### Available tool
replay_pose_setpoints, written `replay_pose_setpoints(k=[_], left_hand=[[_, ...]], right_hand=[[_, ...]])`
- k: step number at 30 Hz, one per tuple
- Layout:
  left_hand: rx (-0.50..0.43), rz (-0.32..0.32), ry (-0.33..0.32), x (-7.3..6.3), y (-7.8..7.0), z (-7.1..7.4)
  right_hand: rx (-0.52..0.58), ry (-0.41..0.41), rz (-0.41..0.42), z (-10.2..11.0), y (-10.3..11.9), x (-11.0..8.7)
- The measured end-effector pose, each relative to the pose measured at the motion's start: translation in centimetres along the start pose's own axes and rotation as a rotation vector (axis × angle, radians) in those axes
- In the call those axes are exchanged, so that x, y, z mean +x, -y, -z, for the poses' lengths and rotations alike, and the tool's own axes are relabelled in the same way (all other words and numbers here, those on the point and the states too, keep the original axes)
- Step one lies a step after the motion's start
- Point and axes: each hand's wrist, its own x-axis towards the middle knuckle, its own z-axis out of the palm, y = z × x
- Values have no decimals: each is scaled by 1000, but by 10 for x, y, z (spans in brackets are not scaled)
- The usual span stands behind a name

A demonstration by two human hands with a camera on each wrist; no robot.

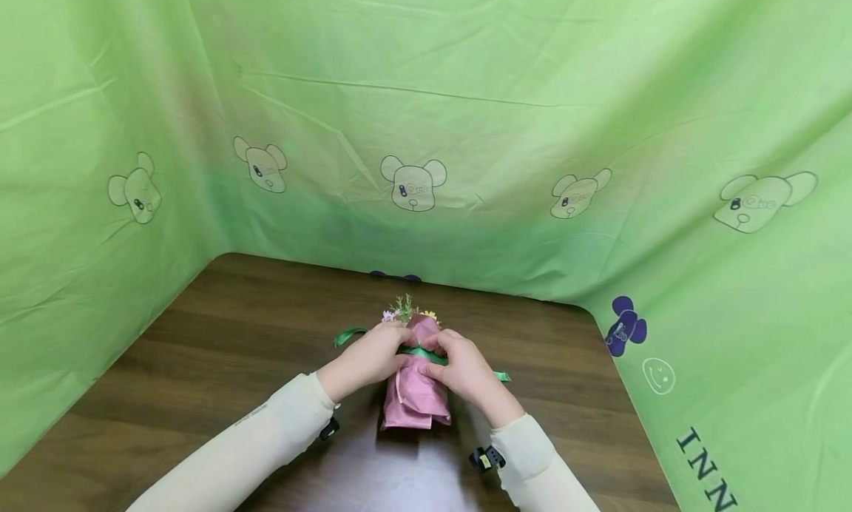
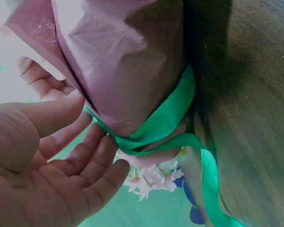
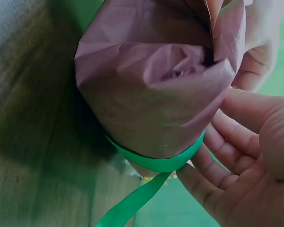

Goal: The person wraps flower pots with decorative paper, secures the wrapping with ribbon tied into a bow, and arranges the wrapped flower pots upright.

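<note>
A small bouquet wrapped in pink paper (image 1: 417, 401) lies on the table, its flowers (image 1: 389, 316) pointing away from me. A green ribbon (image 1: 424, 354) runs around the wrapping just below the blooms. From the left, my left hand (image 1: 375, 356) pinches the ribbon at the front of the bouquet, thumb against the paper and fingers along the band (image 2: 156, 137). Facing it, my right hand (image 1: 462, 368) pinches the ribbon from the right side. The right wrist view shows its fingers by the crossing of the ribbon (image 3: 165, 163). A ribbon tail trails off on each side.
The brown wooden table (image 1: 266, 312) has a raised far edge against a green printed cloth (image 1: 413, 75), which hangs behind and along both sides. A black strap device (image 1: 488, 459) sits at the right wrist, another (image 1: 329, 428) at the left.
</note>
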Motion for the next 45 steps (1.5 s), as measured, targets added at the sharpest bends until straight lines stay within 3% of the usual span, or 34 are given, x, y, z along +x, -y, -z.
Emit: replay_pose_setpoints(k=[7, 14, 24, 30, 38, 45], left_hand=[[32, -40, 0, -6, -2, 3], [23, -7, 8, -6, -3, 6], [-137, 84, 14, 0, 3, 4], [-178, 107, 39, -1, 6, 4], [-137, 81, 28, -4, 6, 5], [-127, 56, 61, -4, 9, 8]], right_hand=[[-33, -31, -16, 1, 5, -5], [-26, -31, 4, 7, -4, -3], [-45, -43, -48, 4, -11, 1], [-58, -55, 4, 8, -14, 1], [-87, -23, 87, 23, -13, 1], [-121, -19, 113, 29, -13, -1]])
